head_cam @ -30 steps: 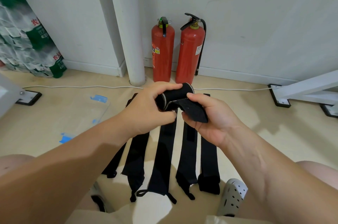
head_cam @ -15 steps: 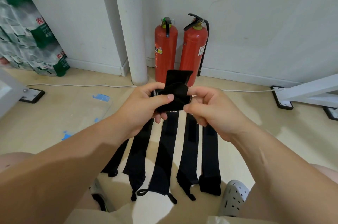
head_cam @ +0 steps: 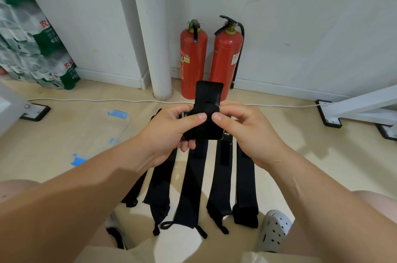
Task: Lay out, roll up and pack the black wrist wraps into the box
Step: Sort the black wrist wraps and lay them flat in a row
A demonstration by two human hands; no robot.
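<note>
Head view: left hand [head_cam: 169,133] and right hand [head_cam: 251,133] clasp a part-rolled black wrist wrap [head_cam: 204,127] with curled fingers [head_cam: 221,119], its loose end [head_cam: 209,93] upright, above five flat wraps [head_cam: 191,187] on the near floor [head_cam: 64,133].

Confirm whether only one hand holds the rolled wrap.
No, the left hand and right hand both pinch the rolled wrap.
</note>
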